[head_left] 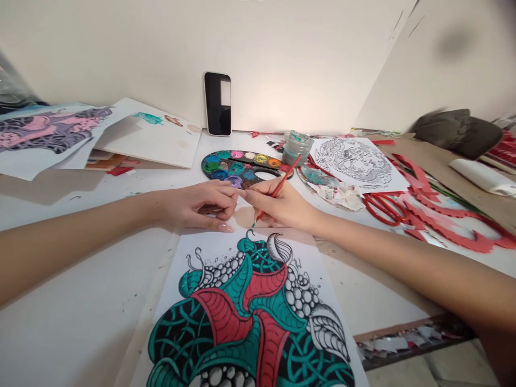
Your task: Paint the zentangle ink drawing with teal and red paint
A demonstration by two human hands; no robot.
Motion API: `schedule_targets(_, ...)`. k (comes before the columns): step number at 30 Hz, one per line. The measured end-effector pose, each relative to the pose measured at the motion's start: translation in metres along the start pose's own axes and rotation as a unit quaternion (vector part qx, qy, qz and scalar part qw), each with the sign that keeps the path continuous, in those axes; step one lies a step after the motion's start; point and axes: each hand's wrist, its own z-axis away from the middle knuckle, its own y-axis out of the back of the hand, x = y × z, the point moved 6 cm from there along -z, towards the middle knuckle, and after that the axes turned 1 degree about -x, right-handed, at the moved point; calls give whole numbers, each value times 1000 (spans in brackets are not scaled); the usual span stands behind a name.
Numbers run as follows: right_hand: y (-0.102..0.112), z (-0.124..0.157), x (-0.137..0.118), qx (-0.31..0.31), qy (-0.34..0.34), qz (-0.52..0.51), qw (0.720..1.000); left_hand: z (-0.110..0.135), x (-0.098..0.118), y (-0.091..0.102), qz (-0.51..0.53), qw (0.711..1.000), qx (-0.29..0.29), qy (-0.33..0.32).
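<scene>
My right hand [288, 207] is closed around a thin red paintbrush [279, 187], its tip at a curled tendril near the top of a patterned drawing [250, 306]. Teal and red paint cover much of that drawing, while some leaves and bubble shapes stay black and white. Beside the right hand, my left hand [199, 205] rests at the sheet's top edge, fingers loosely bent and thumb apart, holding nothing visible. Just beyond both hands lies an oval paint palette [242, 171] with many colours. A glass jar [297, 150] of cloudy water stands at its right.
A phone [218, 105] leans upright against the wall. To the left are a painted sheet [52, 131] and a paint-smeared white board [149, 142]. On the right lie a crumpled tissue [349, 198], a dragon drawing [358, 164], red-handled scissors [385, 209], red paper strips [463, 228] and a dark cap [447, 129].
</scene>
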Motion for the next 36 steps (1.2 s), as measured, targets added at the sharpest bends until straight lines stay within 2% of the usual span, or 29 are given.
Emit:
schedule_targets(4,1,-2,5,14,-23,-10,1000,-2,0,0,-4,1000,7,-16)
schedule_targets(6,1,-4,4,11,-41,16,999,-2,-2,-2,-8,1000,-3,-17)
schedule_targets(8,5,-9,-6,10,-42,69,997,0,-3,-2,-6,1000,-2,-28)
schedule_targets(10,17,-17,-32,29,-30,144,989,1,-6,-2,-1,1000,-2,-26)
schedule_targets(11,29,-21,-49,71,-28,169,983,1,-7,-1,2,1000,-1,-23)
schedule_targets(15,75,-34,-132,126,31,277,952,2,-10,-1,12,1000,-3,-20)
schedule_targets(17,100,-35,-165,189,80,373,905,2,-10,-2,11,1000,-5,-24)
schedule_targets(18,115,-34,-174,249,69,424,868,2,-10,-2,10,1000,-6,-26)
schedule_targets(19,128,-33,-179,294,66,438,847,2,-10,-2,9,1000,-5,-28)
schedule_targets(21,146,-36,-171,320,29,445,836,2,-9,-2,8,1000,-5,-30)
schedule_targets(23,162,-39,-151,325,-40,454,829,2,-9,-2,9,999,-4,-30)
schedule_targets(27,179,-44,-115,287,-129,462,829,1,-6,-1,7,1000,-5,-24)
schedule_targets(30,187,-44,-98,250,-184,466,828,0,-4,-1,10,1000,-12,-3)
schedule_targets(33,190,-43,-92,212,-206,466,834,0,-3,0,12,1000,-8,8)
schedule_targets(36,188,-44,-91,176,-194,450,854,0,-3,0,14,1000,-7,3)
